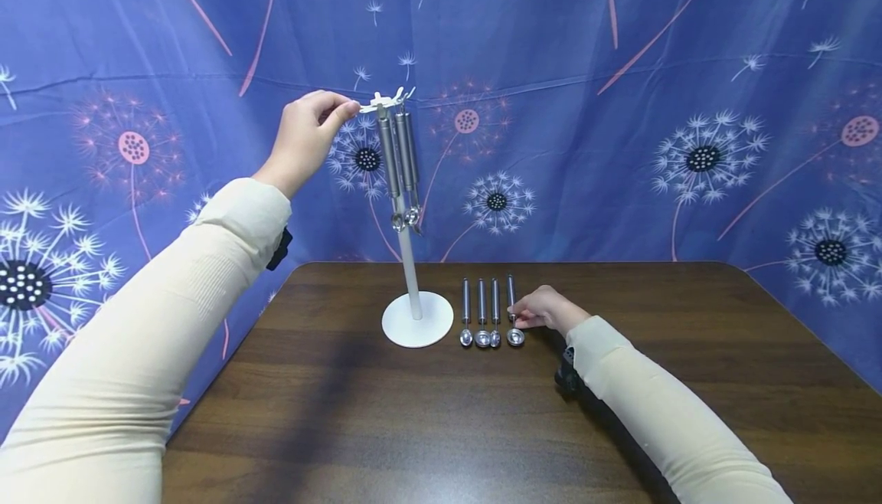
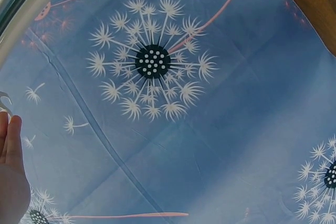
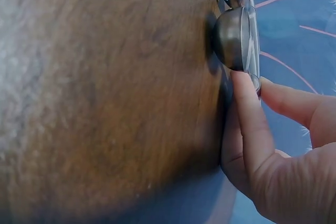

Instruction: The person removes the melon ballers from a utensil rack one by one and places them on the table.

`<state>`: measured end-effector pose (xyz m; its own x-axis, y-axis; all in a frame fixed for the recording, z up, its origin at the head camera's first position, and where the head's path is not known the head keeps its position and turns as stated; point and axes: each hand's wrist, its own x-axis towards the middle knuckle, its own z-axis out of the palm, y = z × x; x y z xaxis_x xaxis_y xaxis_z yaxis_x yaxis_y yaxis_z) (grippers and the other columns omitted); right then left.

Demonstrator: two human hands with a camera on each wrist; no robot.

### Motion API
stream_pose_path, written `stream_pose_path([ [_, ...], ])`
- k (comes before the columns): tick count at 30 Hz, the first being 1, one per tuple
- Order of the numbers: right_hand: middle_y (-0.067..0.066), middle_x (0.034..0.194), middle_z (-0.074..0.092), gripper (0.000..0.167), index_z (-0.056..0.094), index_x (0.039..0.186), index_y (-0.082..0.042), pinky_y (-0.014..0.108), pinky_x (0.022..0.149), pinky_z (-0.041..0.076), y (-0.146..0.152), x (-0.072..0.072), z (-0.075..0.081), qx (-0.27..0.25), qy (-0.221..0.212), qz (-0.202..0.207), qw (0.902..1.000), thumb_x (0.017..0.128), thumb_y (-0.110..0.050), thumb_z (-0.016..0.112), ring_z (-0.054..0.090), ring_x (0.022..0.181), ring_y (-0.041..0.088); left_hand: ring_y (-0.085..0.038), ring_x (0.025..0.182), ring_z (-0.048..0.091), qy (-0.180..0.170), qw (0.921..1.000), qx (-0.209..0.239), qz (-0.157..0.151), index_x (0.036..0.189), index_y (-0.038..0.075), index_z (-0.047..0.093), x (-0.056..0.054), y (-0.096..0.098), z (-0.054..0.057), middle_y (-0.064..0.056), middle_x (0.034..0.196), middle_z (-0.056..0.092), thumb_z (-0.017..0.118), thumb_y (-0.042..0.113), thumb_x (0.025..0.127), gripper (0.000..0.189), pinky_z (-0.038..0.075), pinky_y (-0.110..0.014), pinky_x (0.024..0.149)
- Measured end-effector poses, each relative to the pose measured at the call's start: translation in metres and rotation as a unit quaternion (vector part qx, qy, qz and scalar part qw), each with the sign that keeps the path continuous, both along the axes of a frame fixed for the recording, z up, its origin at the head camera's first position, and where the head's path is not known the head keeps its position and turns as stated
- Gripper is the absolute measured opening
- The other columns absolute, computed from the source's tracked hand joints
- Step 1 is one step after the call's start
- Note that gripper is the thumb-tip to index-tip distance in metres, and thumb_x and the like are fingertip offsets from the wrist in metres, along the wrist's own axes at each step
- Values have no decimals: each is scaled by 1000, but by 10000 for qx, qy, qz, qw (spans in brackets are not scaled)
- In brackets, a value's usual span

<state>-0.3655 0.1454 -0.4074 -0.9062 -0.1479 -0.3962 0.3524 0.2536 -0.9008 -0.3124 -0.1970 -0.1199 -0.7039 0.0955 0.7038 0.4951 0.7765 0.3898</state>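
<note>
A white stand [image 1: 409, 259] with a hooked top rises from the table, and several metal utensils with grey handles [image 1: 396, 152] hang from it. My left hand [image 1: 308, 130] pinches one arm of the stand's top between thumb and fingers. In the left wrist view only part of that hand [image 2: 11, 171] shows, at the left edge. On the table my right hand [image 1: 547, 309] pinches the neck of the rightmost metal scoop [image 1: 515, 337]. The right wrist view shows the thumb and a finger either side of it, below its round bowl [image 3: 231, 40].
Left of the held scoop, three more metal utensils [image 1: 481, 320] lie in a row, bowls toward me. The stand's round white base [image 1: 400, 329] is beside them. A blue dandelion-print cloth [image 1: 586, 144] hangs behind the brown wooden table [image 1: 413, 420].
</note>
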Motion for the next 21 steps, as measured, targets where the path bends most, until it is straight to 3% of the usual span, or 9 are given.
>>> stream_pose_path([
  [9, 5, 61, 55, 10, 55, 84, 5, 18, 53, 57, -3, 4, -3, 67, 8, -47, 10000, 86, 7, 64, 58, 48, 8, -14, 87, 49, -2, 10000, 31, -22, 114, 5, 69, 3, 0, -3, -12, 108, 65, 53, 35, 100, 37, 40, -25, 78],
  [21, 6, 65, 57, 6, 59, 87, 7, 20, 56, 59, -6, 8, 0, 123, 95, 28, 9999, 88, 6, 64, 56, 52, 9, -17, 88, 50, 72, 10000, -43, 1, 115, 4, 69, 6, 1, 0, -12, 107, 65, 53, 34, 100, 37, 42, -29, 80],
])
